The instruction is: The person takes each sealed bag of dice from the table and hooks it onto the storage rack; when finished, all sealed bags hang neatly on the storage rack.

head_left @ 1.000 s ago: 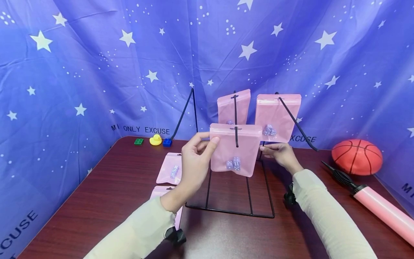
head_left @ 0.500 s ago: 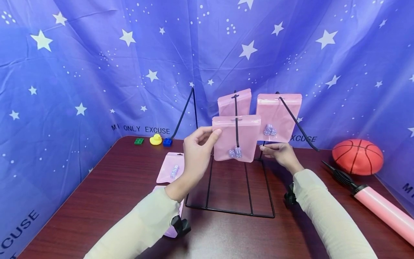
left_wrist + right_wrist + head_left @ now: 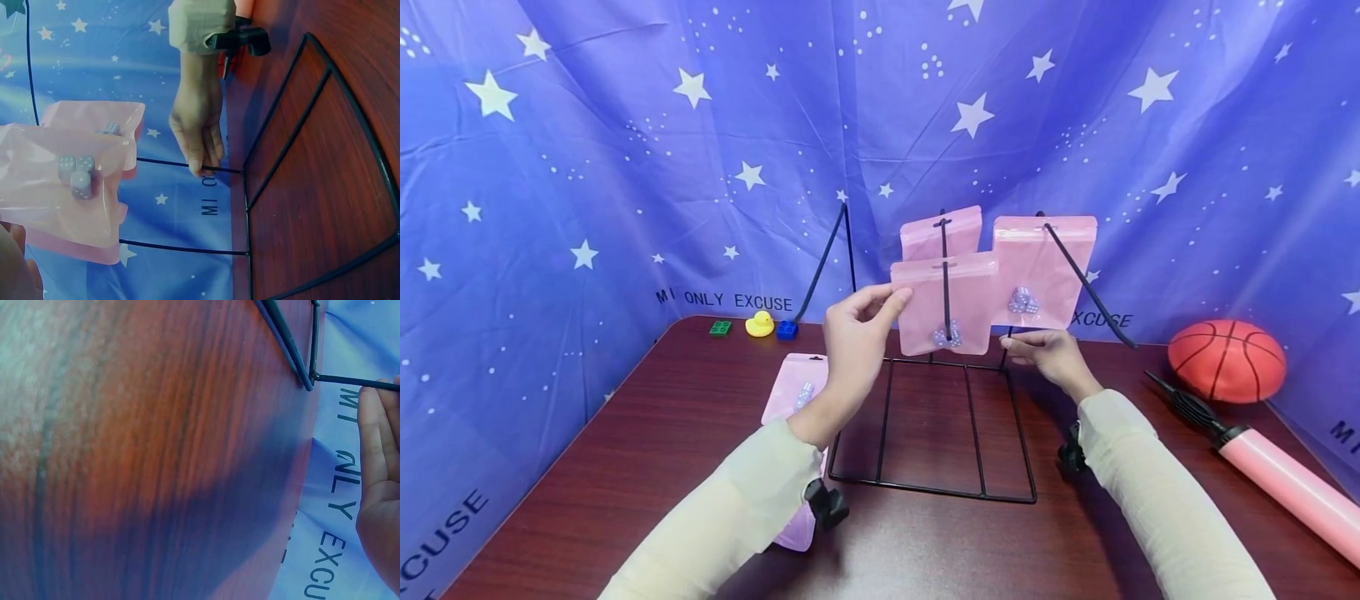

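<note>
My left hand [image 3: 857, 333] pinches the left edge of a pink zip pouch [image 3: 917, 317] with lilac dice inside. The middle hook [image 3: 947, 300] of a black wire rack [image 3: 932, 497] passes through the pouch's top slot, its tip showing in front of the dice. Behind it on the same hook hangs another pink pouch [image 3: 925, 240], partly covered. A third pouch [image 3: 1067, 271] hangs from the right hook [image 3: 1090, 285]. Below that, my right hand [image 3: 1048, 357] holds the rack's right upright between thumb and fingers, as the left wrist view shows.
Two pink pouches lie left of the rack, the far one [image 3: 786, 387] with dice, the near one [image 3: 796, 532] mostly under my left arm. A left hook [image 3: 820, 262] carries nothing. Behind stand toy bricks [image 3: 720, 328] and a rubber duck [image 3: 760, 324]; at right, a ball [image 3: 1227, 361] and pump [image 3: 1292, 475].
My left hand has pushed the pinched pouch back and up along the middle hook, so more of the hook now sticks out in front. My right hand stays on the upright.
</note>
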### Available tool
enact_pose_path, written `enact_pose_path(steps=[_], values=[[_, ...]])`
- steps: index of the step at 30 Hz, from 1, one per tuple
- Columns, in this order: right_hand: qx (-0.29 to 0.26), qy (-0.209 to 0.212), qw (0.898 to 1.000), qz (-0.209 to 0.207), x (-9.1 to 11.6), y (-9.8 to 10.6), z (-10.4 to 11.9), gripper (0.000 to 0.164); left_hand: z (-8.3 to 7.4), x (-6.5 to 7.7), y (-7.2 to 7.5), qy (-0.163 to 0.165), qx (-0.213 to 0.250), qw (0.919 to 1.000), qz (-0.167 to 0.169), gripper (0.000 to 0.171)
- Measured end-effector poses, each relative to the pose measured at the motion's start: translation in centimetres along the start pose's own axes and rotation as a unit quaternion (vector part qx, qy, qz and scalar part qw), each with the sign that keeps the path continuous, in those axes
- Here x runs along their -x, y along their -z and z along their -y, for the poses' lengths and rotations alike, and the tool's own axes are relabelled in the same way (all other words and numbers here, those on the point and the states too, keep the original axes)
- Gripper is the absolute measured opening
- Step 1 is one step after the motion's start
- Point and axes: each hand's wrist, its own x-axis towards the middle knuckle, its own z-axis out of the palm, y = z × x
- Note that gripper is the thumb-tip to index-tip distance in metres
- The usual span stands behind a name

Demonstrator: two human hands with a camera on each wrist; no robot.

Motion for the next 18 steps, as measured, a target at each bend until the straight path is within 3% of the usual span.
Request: enact_pose_path(steps=[18], values=[[0.010,0.022,1.000,-0.005,-0.2,0.0,-0.1,0.037,0.6,-2.0,-0.9,-0.005,-0.044,0.9987,-0.024,0.019]])
